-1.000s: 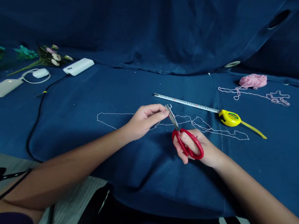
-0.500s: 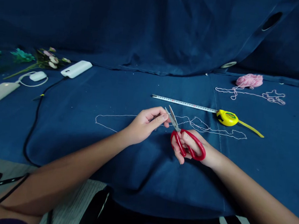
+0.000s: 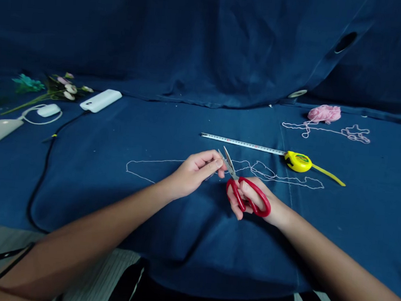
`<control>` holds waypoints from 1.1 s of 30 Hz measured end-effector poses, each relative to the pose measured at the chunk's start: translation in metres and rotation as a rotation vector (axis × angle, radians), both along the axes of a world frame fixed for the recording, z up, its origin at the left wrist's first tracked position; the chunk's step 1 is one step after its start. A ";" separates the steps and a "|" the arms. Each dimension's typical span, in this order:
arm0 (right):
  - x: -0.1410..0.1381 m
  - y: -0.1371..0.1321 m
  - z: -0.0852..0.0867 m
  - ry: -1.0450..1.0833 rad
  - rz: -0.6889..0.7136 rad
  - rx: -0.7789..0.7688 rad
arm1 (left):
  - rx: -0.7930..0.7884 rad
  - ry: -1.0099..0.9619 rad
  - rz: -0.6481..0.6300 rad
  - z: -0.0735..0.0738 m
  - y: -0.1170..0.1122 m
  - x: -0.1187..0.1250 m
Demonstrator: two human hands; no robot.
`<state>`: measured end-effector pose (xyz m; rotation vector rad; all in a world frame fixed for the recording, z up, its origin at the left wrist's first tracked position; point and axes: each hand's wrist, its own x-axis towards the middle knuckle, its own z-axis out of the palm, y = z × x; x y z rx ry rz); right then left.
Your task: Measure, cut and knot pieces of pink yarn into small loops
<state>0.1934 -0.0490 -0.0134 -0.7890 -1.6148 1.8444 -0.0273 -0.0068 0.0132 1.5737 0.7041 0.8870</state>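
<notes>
My right hand grips red-handled scissors, blades slightly apart and pointing up-left. My left hand pinches a thin pale yarn strand right beside the blade tips. The strand lies in loose loops on the blue cloth, running left from my left hand and right behind the scissors. A yellow tape measure lies just beyond, its tape drawn out to the left.
A pink yarn ball with loose loops sits at the far right. At far left lie white power banks, a white cable, a black cord and artificial flowers. Blue cloth hangs up behind.
The scissor blades have opened slightly beside my left fingertips. Both hands stayed close together; the view tilted a little, shifting everything down and left.
</notes>
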 end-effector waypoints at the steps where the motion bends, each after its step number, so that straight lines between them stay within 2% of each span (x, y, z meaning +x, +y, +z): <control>1: 0.000 0.000 0.000 -0.002 -0.002 0.008 | 0.003 0.005 -0.003 0.000 0.000 0.000; 4: -0.001 -0.001 0.004 0.002 -0.032 0.050 | -0.011 -0.006 0.036 -0.002 0.005 -0.003; 9: 0.004 -0.002 0.018 0.112 -0.178 0.125 | -0.027 -0.058 0.208 -0.009 0.023 -0.009; 11: 0.005 -0.001 0.021 0.042 -0.232 0.123 | -0.052 -0.046 0.233 -0.011 0.025 -0.010; 13: 0.006 0.002 0.021 -0.122 -0.321 0.165 | -0.083 -0.063 0.259 -0.011 0.025 -0.010; 16: 0.008 0.006 0.019 -0.472 -0.485 0.389 | -0.091 -0.100 0.318 -0.011 0.023 -0.010; 19: 0.012 0.008 0.019 -0.725 -0.555 0.608 | -0.073 -0.096 0.330 -0.009 0.022 -0.010; 23: 0.014 0.009 0.020 -0.791 -0.663 0.754 | -0.036 -0.033 0.298 -0.004 0.015 -0.007; 26: 0.013 0.008 0.023 -0.700 -0.748 0.860 | -0.006 0.029 0.265 -0.002 0.008 -0.004; 29: 0.009 0.005 0.025 -0.486 -0.639 0.814 | 0.113 0.105 0.217 -0.004 0.002 -0.003; 33: 0.003 0.001 0.022 -0.370 -0.504 0.662 | 0.518 0.245 0.184 -0.007 -0.001 -0.002</control>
